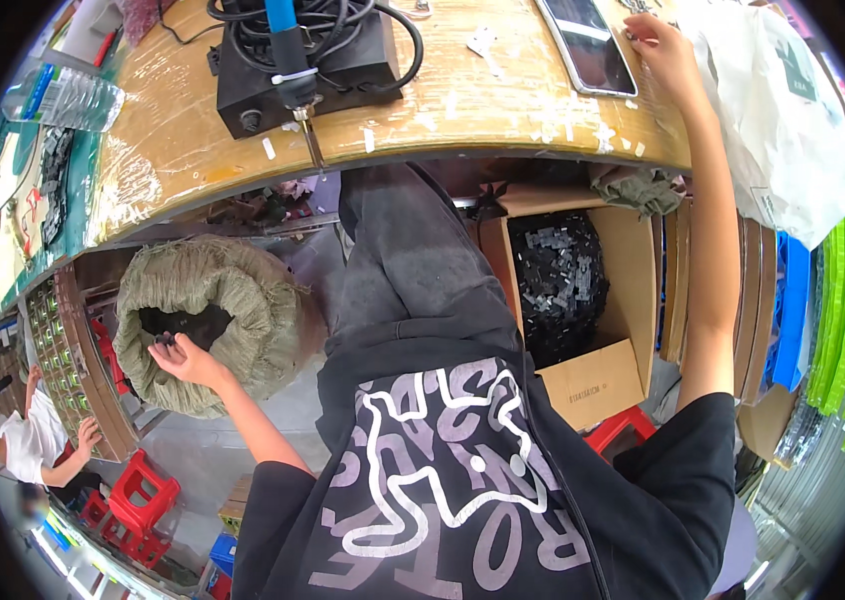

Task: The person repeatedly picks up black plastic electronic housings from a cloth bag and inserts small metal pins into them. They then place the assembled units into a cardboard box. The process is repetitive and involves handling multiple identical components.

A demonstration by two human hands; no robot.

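While my left hand closes its grip on black parts inside the woven sack, my right hand rests flat, grip open, on the tabletop. Phone just beside that grip.

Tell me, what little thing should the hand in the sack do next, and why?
Probably close the left hand around a few small black parts and lift them out. Its fingers are already at the mouth of the open sack, touching the dark pieces there, while the right hand rests up on the table.

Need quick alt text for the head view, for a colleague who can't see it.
The person's left hand reaches into a green woven sack of dark parts on the floor, while the right hand rests on the wooden workbench beside a phone.
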